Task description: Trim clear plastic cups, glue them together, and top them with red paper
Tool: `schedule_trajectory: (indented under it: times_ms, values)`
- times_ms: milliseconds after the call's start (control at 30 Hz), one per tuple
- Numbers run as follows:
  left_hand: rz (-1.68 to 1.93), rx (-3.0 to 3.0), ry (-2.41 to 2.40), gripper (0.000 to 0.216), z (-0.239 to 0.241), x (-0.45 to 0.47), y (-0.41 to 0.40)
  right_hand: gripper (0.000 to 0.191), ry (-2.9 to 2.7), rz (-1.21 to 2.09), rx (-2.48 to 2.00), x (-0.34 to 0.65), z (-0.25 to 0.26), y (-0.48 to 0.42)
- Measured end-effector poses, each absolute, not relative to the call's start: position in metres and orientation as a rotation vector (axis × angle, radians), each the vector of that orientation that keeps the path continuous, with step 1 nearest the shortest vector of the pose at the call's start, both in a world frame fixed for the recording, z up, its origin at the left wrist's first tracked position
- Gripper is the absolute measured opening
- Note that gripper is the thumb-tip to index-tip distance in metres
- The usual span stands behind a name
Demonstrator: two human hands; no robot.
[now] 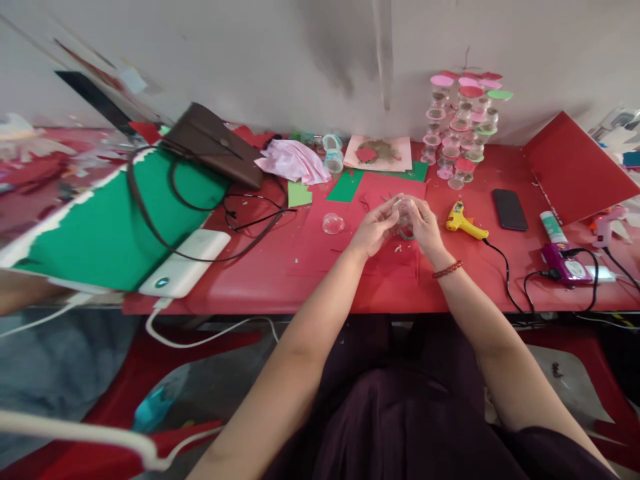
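Over the red paper sheets (320, 243), my left hand (376, 228) and my right hand (425, 227) meet with their fingertips closed on a small clear plastic cup (405, 231). Fingers cover much of the cup, so its full shape is hidden. To the left of my hands lies a clear round plastic piece (333, 224), apart from them. Small white scraps (399, 249) are scattered just below my fingers. A yellow glue gun (466, 222) rests on the table to the right of my right hand.
At the back stand stacked clear cups with coloured discs (463, 127). A phone (509, 209), purple power socket (567, 264) and red folder (580, 170) are at right. A brown bag (215, 147), glasses (253, 212), white power bank (185, 265) and green sheet (120, 220) lie left.
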State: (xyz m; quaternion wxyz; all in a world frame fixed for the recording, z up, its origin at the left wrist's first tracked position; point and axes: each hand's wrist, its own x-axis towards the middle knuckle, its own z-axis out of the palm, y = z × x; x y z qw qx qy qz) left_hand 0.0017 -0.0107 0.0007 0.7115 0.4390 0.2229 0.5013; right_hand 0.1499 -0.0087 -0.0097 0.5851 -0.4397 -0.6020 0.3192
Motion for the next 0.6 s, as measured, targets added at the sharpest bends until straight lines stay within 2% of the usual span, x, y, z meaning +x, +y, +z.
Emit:
schedule_trajectory:
  times_ms: [300, 600]
  values:
    - [1.117, 0.953, 0.497, 0.041, 0.002, -0.007, -0.006, 0.022, -1.484, 0.552, -1.058, 0.157, 0.006, -0.018]
    - [1.114, 0.916, 0.581, 0.027, 0.002, -0.01, -0.004, 0.013, -1.627, 0.413, -1.192, 0.163, 0.015, -0.021]
